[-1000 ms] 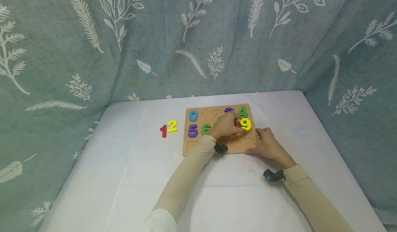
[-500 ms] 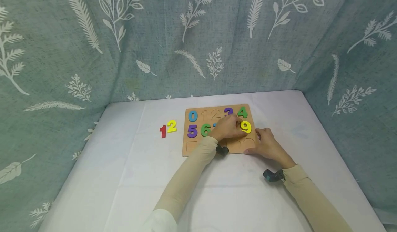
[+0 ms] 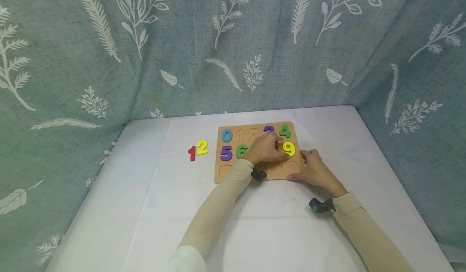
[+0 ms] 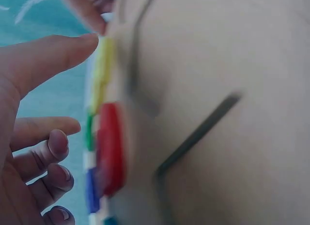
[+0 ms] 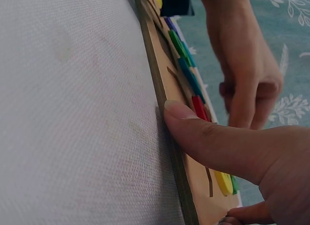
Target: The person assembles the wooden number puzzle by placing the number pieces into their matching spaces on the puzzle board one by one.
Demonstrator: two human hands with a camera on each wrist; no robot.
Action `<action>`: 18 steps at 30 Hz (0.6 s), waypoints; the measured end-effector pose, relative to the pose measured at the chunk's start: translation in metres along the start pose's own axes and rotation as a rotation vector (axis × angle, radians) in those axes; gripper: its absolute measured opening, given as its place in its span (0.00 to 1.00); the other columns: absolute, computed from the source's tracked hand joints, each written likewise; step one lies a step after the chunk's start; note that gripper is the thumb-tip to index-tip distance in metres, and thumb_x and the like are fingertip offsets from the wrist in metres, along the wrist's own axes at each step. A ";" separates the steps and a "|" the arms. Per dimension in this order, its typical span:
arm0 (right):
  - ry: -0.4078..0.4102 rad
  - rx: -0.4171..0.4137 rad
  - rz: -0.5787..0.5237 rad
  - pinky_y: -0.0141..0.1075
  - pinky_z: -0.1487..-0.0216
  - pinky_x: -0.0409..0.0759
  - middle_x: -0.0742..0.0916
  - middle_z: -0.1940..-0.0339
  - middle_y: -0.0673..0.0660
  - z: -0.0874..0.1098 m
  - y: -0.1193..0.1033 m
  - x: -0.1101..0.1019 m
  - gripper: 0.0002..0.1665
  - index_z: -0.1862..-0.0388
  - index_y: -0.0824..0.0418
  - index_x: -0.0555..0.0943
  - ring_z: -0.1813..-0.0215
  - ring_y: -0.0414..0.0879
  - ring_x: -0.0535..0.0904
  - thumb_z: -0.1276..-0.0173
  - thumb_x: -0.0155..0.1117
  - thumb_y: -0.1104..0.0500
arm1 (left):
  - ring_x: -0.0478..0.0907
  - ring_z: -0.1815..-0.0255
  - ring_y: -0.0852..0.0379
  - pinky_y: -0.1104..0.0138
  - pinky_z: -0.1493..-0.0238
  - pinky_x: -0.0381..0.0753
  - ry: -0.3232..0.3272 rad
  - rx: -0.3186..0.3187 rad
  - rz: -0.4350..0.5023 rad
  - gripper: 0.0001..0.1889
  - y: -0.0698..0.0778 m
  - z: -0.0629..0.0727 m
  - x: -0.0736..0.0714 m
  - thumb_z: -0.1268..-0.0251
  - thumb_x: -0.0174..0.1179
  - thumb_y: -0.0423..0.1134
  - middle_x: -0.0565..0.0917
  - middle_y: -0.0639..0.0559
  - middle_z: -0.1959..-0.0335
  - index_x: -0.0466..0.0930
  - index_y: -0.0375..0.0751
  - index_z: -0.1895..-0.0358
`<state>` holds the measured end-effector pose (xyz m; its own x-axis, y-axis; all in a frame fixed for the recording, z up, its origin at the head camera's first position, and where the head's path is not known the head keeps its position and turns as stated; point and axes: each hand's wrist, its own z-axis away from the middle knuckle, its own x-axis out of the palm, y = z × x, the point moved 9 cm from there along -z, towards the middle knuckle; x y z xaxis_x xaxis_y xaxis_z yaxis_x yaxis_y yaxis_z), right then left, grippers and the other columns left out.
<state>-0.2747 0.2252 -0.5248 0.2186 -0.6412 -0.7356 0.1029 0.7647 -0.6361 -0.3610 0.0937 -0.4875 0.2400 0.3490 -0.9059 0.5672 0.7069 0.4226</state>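
Observation:
A wooden number puzzle board (image 3: pixel 234 169) lies on the white cloth, with coloured numbers in its recesses. My left hand (image 3: pixel 267 148) is over its right half, thumb and fingers spread apart. The thumb tip is close to the yellow number 9 (image 3: pixel 289 148), which sits in the board; whether they touch is unclear. In the left wrist view, nothing is between the fingers. A red number piece (image 4: pixel 110 152) is near them, hidden in the head view. My right hand (image 3: pixel 314 171) holds the board's front right corner, thumb at the front edge, fingers along the right side.
A red number 1 (image 3: pixel 191 153) and a yellow number 2 (image 3: pixel 202 147) lie on the cloth left of the board. Outlined recesses for 1 and 2 show in the top row. A leaf-patterned curtain (image 3: pixel 233 82) hangs behind the table.
The yellow 9, held by my left hand a second ago, has gone down into its recess. The left fingers have let go and drawn slightly left. My right hand stays at the corner.

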 end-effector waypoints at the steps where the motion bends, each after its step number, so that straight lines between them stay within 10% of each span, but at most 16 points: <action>1: -0.002 0.003 -0.001 0.57 0.35 0.78 0.69 0.35 0.73 0.000 0.000 0.000 0.71 0.20 0.75 0.58 0.37 0.64 0.73 0.49 0.84 0.37 | 0.72 0.67 0.60 0.70 0.68 0.69 0.010 -0.009 0.002 0.30 -0.002 0.003 -0.006 0.41 0.72 0.62 0.79 0.55 0.67 0.87 0.42 0.46; 6: -0.009 0.038 -0.013 0.59 0.33 0.77 0.69 0.33 0.73 0.000 0.002 0.002 0.72 0.20 0.73 0.57 0.33 0.66 0.71 0.50 0.85 0.37 | 0.75 0.60 0.56 0.65 0.62 0.74 0.058 -0.056 0.053 0.35 -0.019 0.024 -0.044 0.39 0.71 0.62 0.82 0.49 0.53 0.81 0.44 0.34; 18: -0.010 0.049 -0.046 0.60 0.30 0.74 0.67 0.32 0.73 0.003 -0.001 0.002 0.73 0.19 0.73 0.56 0.31 0.68 0.69 0.50 0.85 0.38 | 0.66 0.65 0.53 0.61 0.65 0.65 0.251 -0.142 0.087 0.37 -0.100 0.102 -0.129 0.39 0.72 0.60 0.73 0.52 0.64 0.80 0.41 0.32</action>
<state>-0.2712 0.2228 -0.5250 0.2221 -0.6754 -0.7032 0.1608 0.7367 -0.6568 -0.3687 -0.0847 -0.4158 0.0709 0.5405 -0.8383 0.4328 0.7405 0.5141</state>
